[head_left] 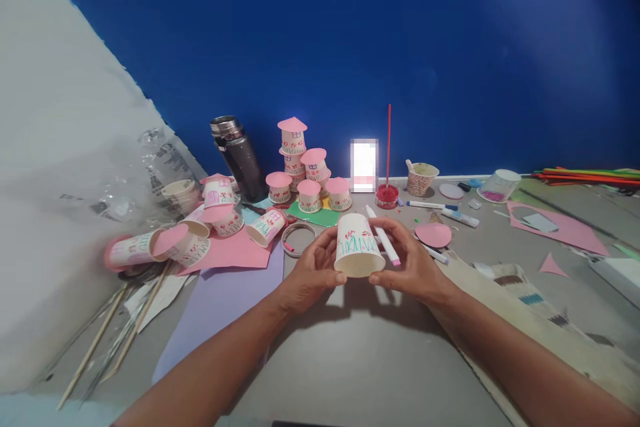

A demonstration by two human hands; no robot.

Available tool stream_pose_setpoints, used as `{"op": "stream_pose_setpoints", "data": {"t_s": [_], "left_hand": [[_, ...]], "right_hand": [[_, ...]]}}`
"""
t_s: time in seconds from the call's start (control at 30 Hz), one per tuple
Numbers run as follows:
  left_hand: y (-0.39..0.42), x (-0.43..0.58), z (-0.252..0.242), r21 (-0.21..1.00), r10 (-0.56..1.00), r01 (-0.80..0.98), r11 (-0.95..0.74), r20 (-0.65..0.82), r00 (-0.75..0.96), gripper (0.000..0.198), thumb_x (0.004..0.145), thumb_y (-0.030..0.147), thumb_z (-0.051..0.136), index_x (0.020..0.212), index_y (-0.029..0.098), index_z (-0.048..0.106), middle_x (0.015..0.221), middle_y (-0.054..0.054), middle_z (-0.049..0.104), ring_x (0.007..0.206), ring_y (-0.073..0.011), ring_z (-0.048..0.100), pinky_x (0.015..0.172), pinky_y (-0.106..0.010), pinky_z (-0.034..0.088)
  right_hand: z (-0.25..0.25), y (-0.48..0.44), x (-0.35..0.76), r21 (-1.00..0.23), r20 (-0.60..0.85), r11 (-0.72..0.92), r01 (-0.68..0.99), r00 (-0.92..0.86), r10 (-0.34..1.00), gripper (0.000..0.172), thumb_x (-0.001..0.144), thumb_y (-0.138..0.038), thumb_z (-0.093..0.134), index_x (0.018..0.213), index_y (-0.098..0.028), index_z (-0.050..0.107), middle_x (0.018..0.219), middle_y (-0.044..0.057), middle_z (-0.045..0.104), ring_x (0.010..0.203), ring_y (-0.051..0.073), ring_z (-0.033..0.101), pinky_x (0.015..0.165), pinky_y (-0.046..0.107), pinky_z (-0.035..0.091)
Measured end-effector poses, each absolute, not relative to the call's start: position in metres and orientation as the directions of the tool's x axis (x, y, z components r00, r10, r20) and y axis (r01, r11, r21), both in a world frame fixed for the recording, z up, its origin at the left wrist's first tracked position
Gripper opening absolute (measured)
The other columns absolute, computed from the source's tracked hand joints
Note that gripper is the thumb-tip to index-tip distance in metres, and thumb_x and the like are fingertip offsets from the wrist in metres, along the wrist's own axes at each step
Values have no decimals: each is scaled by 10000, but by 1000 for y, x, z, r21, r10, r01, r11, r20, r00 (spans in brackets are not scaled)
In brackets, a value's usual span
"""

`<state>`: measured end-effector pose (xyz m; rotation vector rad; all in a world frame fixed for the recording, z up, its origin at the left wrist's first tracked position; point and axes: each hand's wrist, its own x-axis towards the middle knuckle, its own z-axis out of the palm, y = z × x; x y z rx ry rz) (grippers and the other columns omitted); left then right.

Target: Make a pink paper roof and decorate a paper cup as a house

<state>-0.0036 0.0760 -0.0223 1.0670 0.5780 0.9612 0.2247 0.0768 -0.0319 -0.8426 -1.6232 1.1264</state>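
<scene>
Between both hands is a white paper cup (354,240) with green and red drawing on its side, its open rim tilted toward me. My left hand (311,275) is closed around its left side, thumb at the rim. My right hand (411,265) grips the right side by the rim and also has a white marker with a pink end (386,240) between its fingers. Just beyond, decorated paper cups with pink cone roofs (310,195) stand stacked and grouped on green paper (320,215). A roll of tape (299,240) lies beside my left hand.
A dark thermos (243,163) stands back left, near more decorated cups (220,191) and a plastic bag (100,233). A bright screen (364,165), a red stick in a round base (387,196) and a patterned cup (423,180) line the blue wall. Pink paper (565,227) lies right.
</scene>
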Motion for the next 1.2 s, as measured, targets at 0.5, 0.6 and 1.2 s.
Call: {"op": "stream_pose_setpoints", "data": {"t_s": [0.5,0.6,1.2], "left_hand": [[78,-13,-27,691,814,432,-580,517,265,788,735,147,704,1446,269,389,1496,-143,475,1432,-350,466,1160,-588,448],[76,-12,-26,705,822,425,-568,466,328,790,743,121,659,1466,254,370,1484,-145,513,1387,-332,525,1163,-579,449],[73,-10,-24,628,780,463,-626,500,376,775,721,347,844,1391,292,459,1258,-98,481,1202,-325,511,1013,-533,530]], "right_hand": [[-16,67,238,-917,399,388,93,215,891,283,982,-482,700,1085,-238,801,748,32,763,578,142,615,523,279,516],[-11,60,236,-910,412,414,32,199,889,247,949,-473,747,1001,-239,803,759,34,743,572,143,627,494,272,505],[0,45,228,-727,617,584,361,-30,786,58,946,-234,720,897,-251,746,755,16,742,639,169,696,560,287,547]]}}
